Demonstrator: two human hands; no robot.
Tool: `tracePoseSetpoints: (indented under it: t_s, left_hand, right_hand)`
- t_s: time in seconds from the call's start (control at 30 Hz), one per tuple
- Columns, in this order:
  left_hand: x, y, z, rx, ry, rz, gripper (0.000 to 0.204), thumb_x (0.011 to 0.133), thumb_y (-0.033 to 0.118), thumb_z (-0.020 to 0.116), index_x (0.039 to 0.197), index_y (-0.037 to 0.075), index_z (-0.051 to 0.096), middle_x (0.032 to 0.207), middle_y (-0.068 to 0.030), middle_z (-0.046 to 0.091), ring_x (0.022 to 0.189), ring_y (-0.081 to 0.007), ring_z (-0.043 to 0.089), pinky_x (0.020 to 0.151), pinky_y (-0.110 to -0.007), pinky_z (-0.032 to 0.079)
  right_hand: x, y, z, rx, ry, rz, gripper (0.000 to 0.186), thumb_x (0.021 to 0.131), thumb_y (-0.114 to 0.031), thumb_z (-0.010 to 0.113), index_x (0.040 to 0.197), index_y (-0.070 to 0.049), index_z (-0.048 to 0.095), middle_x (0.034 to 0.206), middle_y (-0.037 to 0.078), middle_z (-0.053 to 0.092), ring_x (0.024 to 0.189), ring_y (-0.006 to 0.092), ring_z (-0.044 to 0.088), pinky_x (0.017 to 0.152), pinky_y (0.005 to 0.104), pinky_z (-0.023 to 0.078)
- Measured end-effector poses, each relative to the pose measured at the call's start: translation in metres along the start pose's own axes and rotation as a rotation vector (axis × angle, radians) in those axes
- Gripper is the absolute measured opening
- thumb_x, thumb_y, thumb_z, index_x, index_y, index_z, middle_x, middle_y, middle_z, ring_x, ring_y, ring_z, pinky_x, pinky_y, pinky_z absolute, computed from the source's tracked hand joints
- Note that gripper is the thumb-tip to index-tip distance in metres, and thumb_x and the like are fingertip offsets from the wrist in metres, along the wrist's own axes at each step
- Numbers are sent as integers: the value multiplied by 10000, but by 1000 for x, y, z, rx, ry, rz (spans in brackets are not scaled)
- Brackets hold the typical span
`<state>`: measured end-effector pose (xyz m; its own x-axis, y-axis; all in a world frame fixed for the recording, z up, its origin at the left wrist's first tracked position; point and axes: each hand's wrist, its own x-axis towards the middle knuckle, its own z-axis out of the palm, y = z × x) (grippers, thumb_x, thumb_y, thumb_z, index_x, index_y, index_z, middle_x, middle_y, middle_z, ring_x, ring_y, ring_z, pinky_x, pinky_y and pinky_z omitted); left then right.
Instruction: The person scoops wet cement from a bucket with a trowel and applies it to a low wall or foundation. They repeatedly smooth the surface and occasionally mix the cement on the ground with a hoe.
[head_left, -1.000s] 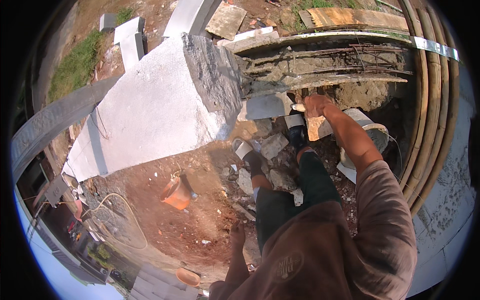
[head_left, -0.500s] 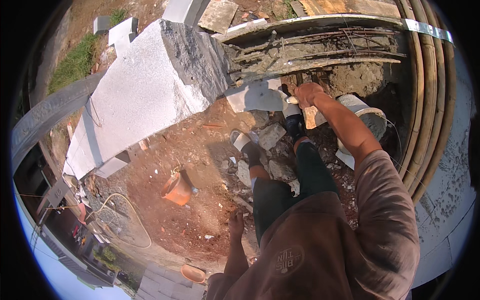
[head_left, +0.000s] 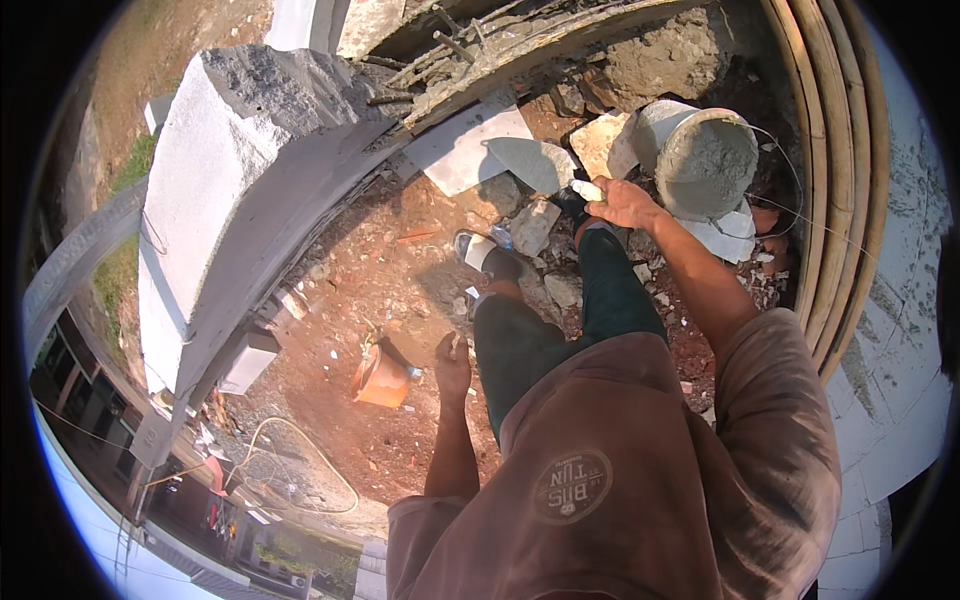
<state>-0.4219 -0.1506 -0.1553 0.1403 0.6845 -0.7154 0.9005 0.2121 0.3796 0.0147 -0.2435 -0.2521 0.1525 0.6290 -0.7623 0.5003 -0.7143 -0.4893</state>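
Observation:
My right hand is closed around the pale handle of a trowel. The grey blade points up and left, over a light grey slab and near a rough tan stone. To the right of this hand, a bucket stands tilted, with wet grey mortar inside. My left hand hangs low beside my left leg. It holds nothing that I can see, and its fingers are loosely bent and apart. An orange bucket lies tipped on the soil to its left.
A large white concrete block with a broken top stands at left. Bamboo poles run along the right side, past a thin wire. Broken stones lie around my feet. A looped hose rests at lower left.
The view has shifted. My right hand has turned and drawn back from the far edge, so the trowel blade now shows. My left hand has risen a little and swung forward.

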Motion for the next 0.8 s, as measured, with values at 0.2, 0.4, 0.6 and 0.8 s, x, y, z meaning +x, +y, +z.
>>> tracePoseSetpoints:
  t_s: [0.2,0.4,0.6,0.8]
  left_hand:
    - [66,-4,76,277,144,276,555,909,423,511,1220,-37,511,1259,-229,504,1210,-378,439,1021,-496,317]
    - [88,16,93,653,40,302,518,874,397,551,1274,71,499,1335,-152,462,1254,-319,409,1041,-490,298]
    - [83,14,99,664,84,395,506,847,338,615,1237,35,503,1290,-194,485,1203,-357,444,985,-486,343]
    - [78,11,101,654,73,369,488,855,344,592,1237,51,508,1313,-145,466,1238,-309,420,1008,-481,327]
  right_hand:
    - [73,14,58,-38,-15,241,575,834,-439,571,1157,35,533,1055,257,618,1011,378,592,882,442,454]
    - [174,61,95,-31,30,278,572,837,-520,556,1122,-27,603,1108,177,626,1045,326,593,902,419,469]
    - [189,74,65,-18,23,185,582,829,-502,588,1141,-10,592,1109,188,622,1055,320,582,928,371,447]
    - [193,74,60,57,195,232,647,784,-551,605,1063,33,614,1017,231,636,986,360,604,851,400,467]
